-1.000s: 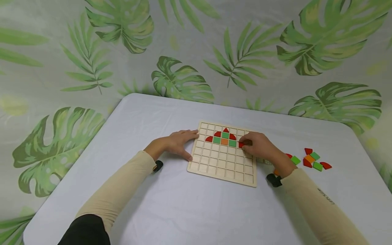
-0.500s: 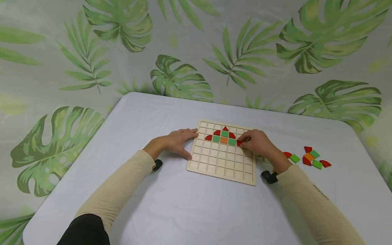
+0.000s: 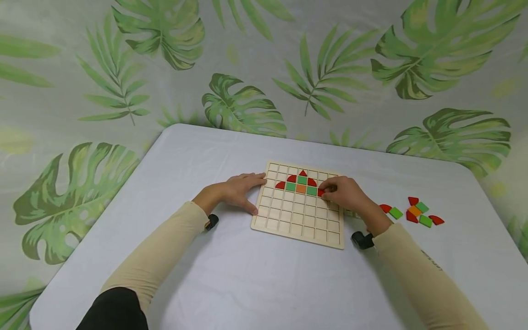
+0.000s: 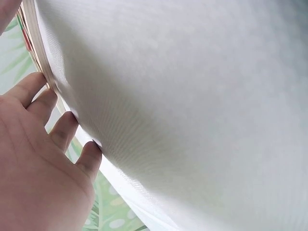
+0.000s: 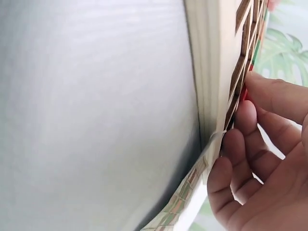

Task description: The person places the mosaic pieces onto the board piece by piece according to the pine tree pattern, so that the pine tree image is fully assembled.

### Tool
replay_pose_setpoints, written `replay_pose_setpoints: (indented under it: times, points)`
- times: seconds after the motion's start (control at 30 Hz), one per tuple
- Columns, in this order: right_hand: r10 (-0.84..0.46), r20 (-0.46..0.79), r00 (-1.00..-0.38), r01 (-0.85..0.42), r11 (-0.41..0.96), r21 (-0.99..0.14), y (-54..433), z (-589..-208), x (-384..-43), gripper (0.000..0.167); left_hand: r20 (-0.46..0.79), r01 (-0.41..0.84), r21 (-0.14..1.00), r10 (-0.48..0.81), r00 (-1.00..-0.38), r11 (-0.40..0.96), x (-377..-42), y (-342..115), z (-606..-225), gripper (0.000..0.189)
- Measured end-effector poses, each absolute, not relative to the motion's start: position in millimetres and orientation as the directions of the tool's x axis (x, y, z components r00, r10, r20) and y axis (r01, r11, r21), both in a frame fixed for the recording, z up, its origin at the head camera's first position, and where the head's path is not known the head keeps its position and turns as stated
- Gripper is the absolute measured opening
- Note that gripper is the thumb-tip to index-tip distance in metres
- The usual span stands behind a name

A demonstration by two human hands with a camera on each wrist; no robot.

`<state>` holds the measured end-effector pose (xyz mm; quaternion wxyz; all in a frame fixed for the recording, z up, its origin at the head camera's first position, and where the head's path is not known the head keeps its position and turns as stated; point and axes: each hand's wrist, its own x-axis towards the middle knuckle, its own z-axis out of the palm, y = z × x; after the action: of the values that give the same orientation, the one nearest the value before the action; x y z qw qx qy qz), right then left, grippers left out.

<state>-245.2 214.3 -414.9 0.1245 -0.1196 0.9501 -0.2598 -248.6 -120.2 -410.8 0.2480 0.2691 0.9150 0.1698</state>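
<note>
A pale wooden grid board (image 3: 288, 217) lies on the white table. Set in its upper cells are a red triangle (image 3: 303, 173), an orange square (image 3: 301, 188), several green squares (image 3: 290, 187) and red quarter-round tiles (image 3: 280, 185). My right hand (image 3: 345, 191) pinches a red tile (image 3: 320, 193) between thumb and fingertips, at the right end of the coloured row; the fingers hide part of it. In the right wrist view, the red tile (image 5: 243, 93) shows as a sliver at the board's surface. My left hand (image 3: 238, 190) rests against the board's left edge, fingers and thumb spread.
Loose red, green and orange tiles lie right of the board, among them an orange square (image 3: 414, 211) and a green tile (image 3: 396, 212). A printed patterned sheet (image 5: 185, 197) sticks out from under the board's right side. Leaf-print cloth (image 3: 243, 107) hangs behind the table.
My right hand has shifted slightly left, bringing the red tile closer against the green square at the row's end. The left hand stays at the board's edge.
</note>
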Motion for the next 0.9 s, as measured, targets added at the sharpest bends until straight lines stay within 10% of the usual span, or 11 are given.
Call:
replay_pose_setpoints:
  times: [0.43, 0.9]
  points:
    - [-0.421, -0.052, -0.905, -0.349, 0.81, -0.471, 260.7, -382.3, -229.3, 0.034, -0.357, 0.411, 0.446, 0.579, -0.733, 0.795, -249.2, -118.9, -411.3, 0.098]
    - [-0.302, -0.065, -0.951, -0.247, 0.869, -0.428, 350.4, -362.0, -206.9, 0.034, -0.358, 0.401, 0.456, 0.576, -0.735, 0.795, -248.0, -118.1, -412.6, 0.097]
